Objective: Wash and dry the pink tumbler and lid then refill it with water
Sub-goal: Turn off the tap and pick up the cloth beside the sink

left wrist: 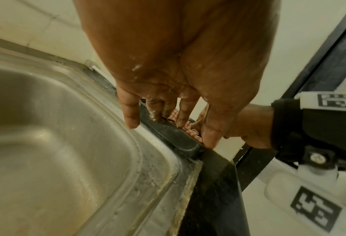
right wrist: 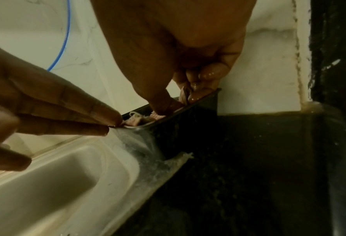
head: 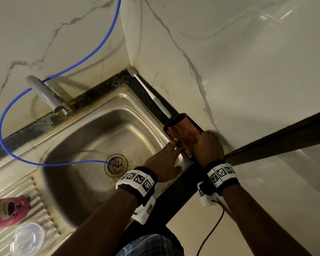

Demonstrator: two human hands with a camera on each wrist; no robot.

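The pink tumbler (head: 7, 211) lies on the steel draining board at the lower left, with its clear lid (head: 27, 239) beside it; neither hand is near them. A black tray (head: 179, 119) holding a red checked cloth (head: 185, 133) sits on the counter at the sink's right edge. My right hand (head: 205, 143) reaches into the tray, its curled fingers (right wrist: 196, 95) pinching the cloth (right wrist: 135, 121). With straight fingers, my left hand (head: 171, 145) touches the tray's near rim (left wrist: 168, 132) and the cloth (left wrist: 174, 114). Both hands look wet.
The steel sink (head: 100, 130) has a drain (head: 116, 164) with a blue hose (head: 92, 52) running into it. A tap (head: 48, 97) stands at the back left. A white bottle brush (head: 150, 93) lies along the wall behind the tray. A dark frame (head: 284, 133) crosses at right.
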